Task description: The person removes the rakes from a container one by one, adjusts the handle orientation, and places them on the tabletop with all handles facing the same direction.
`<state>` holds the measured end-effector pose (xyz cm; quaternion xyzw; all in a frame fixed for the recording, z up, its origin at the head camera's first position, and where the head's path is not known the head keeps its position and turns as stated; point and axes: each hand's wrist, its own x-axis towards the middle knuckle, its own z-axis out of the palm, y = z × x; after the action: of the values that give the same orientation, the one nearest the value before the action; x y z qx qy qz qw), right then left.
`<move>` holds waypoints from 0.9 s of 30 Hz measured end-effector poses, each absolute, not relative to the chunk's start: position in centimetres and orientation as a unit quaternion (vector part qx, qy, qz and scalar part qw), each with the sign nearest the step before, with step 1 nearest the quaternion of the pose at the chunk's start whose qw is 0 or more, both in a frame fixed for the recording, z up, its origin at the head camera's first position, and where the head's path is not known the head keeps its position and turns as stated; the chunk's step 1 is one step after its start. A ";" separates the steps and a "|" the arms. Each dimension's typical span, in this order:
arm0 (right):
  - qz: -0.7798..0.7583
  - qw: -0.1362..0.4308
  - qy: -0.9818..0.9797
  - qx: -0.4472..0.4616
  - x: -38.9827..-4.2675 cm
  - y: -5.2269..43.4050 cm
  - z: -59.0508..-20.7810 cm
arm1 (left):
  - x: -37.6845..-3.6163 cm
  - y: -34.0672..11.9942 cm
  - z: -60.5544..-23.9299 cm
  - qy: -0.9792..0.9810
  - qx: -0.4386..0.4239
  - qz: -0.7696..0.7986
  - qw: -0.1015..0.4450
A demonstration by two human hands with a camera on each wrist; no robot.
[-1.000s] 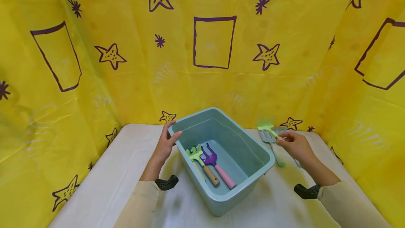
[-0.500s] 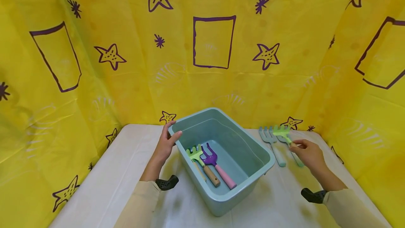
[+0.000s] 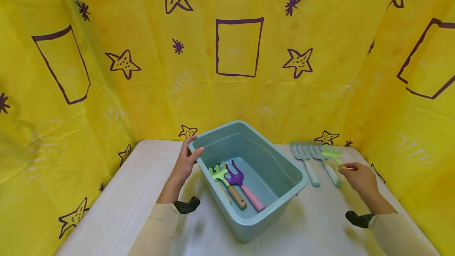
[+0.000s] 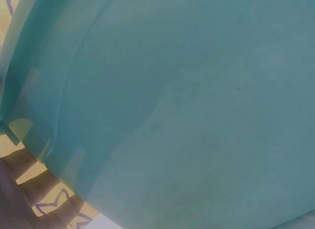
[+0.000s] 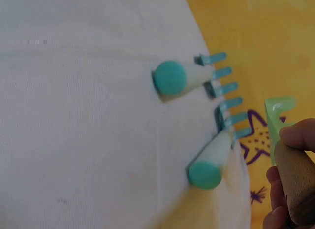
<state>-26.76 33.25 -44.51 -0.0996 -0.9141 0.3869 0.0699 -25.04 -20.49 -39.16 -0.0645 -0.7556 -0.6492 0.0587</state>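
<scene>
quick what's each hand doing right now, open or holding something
Left hand: fingers curled over the rim of the teal bin, gripping it.
Right hand: pinching the wooden handle of the green rake.

- Table (image 3: 117, 192), covered in white cloth.
- Teal bin (image 3: 249, 224) stands mid-table, skewed to the edges.
- Two blue forks (image 3: 313, 161) lie side by side to the right of the bin, tines toward the backdrop.
</scene>
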 end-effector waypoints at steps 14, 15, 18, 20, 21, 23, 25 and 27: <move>0.327 0.065 -0.937 -0.109 -27.2 36.7 -47.1 | -26.9 -21.0 -41.6 -0.758 -0.059 -0.644 0.081; 0.326 0.065 -0.937 -0.107 -27.2 36.9 -47.3 | -26.8 -21.0 -41.3 -0.756 -0.056 -0.647 0.076; 0.314 0.070 -0.942 -0.096 -27.2 37.3 -48.0 | -25.8 -20.7 -40.0 -0.756 -0.056 -0.650 0.063; 0.310 0.071 -0.944 -0.090 -27.2 37.6 -48.3 | -25.2 -20.6 -39.3 -0.754 -0.057 -0.652 0.056; 0.308 0.072 -0.945 -0.087 -27.2 37.6 -48.5 | -24.9 -20.5 -38.9 -0.755 -0.057 -0.652 0.052; 0.308 0.066 -0.945 -0.087 -27.2 37.8 -48.6 | -24.7 -20.4 -38.7 -0.757 -0.059 -0.649 0.054; 0.307 0.057 -0.946 -0.086 -27.2 37.9 -48.7 | -24.7 -20.4 -38.6 -0.756 -0.058 -0.649 0.053; 0.300 0.053 -0.949 -0.080 -27.1 38.0 -48.7 | -24.7 -20.3 -38.6 -0.757 -0.058 -0.649 0.053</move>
<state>-27.10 37.98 -48.67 -0.0796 -0.9490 0.3004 0.0534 -24.66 -20.35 -38.56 -0.0582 -0.7567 -0.6490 0.0526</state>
